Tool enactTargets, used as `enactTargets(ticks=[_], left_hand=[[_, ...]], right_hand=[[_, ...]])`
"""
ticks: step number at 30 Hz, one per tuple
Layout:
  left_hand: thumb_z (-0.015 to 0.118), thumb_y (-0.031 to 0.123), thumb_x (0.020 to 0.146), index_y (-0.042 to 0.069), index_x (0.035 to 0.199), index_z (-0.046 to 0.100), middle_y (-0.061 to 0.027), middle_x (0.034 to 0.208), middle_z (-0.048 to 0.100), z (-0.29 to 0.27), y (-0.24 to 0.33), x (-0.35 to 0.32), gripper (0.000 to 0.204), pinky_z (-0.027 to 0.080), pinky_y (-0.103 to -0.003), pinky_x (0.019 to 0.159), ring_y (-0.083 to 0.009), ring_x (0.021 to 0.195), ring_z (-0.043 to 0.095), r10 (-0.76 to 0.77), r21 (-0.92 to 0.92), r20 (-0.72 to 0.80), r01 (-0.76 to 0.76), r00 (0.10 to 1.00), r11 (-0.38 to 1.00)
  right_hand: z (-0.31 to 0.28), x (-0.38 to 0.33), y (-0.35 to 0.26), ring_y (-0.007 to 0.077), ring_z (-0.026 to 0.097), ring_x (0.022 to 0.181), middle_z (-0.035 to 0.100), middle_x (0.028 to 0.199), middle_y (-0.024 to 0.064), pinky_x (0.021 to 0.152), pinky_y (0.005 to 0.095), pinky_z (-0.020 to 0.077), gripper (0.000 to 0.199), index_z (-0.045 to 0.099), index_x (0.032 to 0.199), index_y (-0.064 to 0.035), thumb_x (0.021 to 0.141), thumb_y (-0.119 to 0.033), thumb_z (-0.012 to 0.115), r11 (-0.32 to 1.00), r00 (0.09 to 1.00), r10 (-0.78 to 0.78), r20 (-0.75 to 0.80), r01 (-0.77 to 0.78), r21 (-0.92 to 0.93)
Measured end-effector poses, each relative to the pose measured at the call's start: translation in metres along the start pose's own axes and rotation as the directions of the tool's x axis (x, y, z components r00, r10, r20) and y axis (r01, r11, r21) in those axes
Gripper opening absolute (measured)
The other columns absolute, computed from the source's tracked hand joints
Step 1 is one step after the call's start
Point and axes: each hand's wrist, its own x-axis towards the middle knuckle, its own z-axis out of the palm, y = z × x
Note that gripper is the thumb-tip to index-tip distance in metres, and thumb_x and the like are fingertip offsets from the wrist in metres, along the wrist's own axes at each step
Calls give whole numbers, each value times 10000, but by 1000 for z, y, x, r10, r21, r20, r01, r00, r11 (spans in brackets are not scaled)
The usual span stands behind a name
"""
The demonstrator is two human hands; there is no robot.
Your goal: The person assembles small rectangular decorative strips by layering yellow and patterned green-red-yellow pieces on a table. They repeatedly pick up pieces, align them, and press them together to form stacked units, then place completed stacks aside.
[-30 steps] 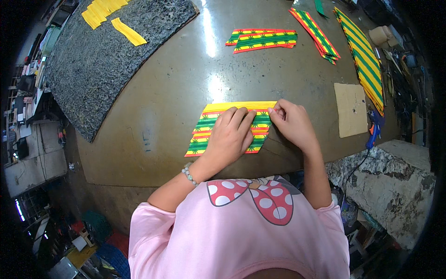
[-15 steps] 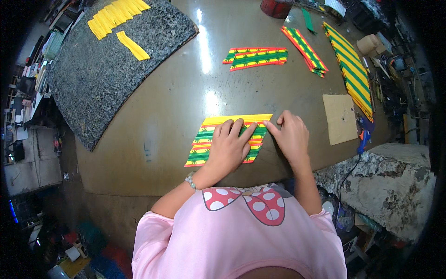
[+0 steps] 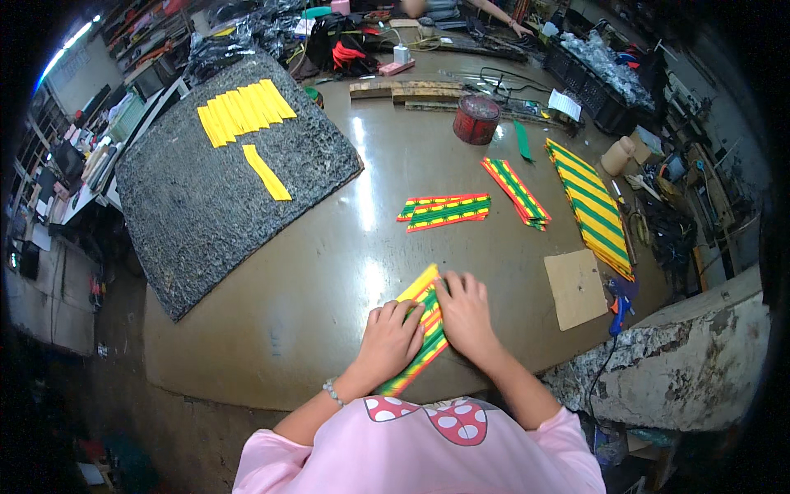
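Note:
A striped yellow, green and red sheet [image 3: 425, 303] lies folded into a narrow band near the front edge of the brown table [image 3: 329, 272]. My left hand [image 3: 393, 339] lies flat on its lower part, fingers pressing down. My right hand [image 3: 466, 314] presses on the band's right side, fingers spread toward its yellow upper end. Both hands touch the band and cover most of it.
Similar striped pieces lie further back: a folded pair [image 3: 444, 211], a narrow stack [image 3: 515, 191] and a long stack [image 3: 591, 206]. A cardboard square [image 3: 576, 288] and blue glue gun [image 3: 619, 306] are right. A dark mat [image 3: 214, 189] holds yellow strips [image 3: 243, 110]. A red tin [image 3: 476, 120] stands behind.
The striped sheet, flat and wide before, is now a narrow band turned diagonally. Both hands have come closer together on it. The head view has tilted up, showing more of the table's far side.

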Motion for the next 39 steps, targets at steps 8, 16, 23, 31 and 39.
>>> enactTargets(ticks=[8,16,23,31,39], left_hand=[[666,276,882,51,1242,614,-149,1297,567,-20,-4,-36,427,358,-476,1036,-309,1226,498,-33,71,33,30,999,997],[676,289,876,85,1294,593,-139,1346,533,-15,-10,-45,472,344,-494,1051,-330,1255,464,-65,100,-14,66,998,993],[661,166,884,115,1178,673,-92,1185,616,-34,-29,-43,298,375,-450,1006,-284,1123,541,-91,-155,-32,85,995,984],[716,166,851,148,1078,731,-21,1042,658,-63,-93,-34,227,406,-377,858,-224,990,581,159,-131,76,-148,984,980],[766,187,825,141,977,760,-5,984,669,-64,-116,-36,160,422,-380,875,-213,970,583,140,-215,-25,-142,990,966]], right_hand=[[30,78,-39,316,526,1192,581,1289,152,981,426,454,383,665,1211,-59,835,-94,601,675,861,-506,-46,429,601],[30,17,-26,360,528,1217,585,1247,161,1025,447,448,369,651,1181,-22,813,-13,628,831,978,-127,-164,195,522],[35,15,-31,354,547,1218,588,1278,177,1036,457,446,360,643,1189,-16,831,-15,601,840,962,-173,-210,255,479],[36,14,-30,359,560,1199,600,1264,168,1024,449,458,347,638,1187,-31,845,-19,579,825,971,-157,-182,230,515],[30,13,-40,355,560,1189,590,1251,168,1012,456,465,374,622,1187,-22,813,-9,621,891,984,-77,-158,139,432]])
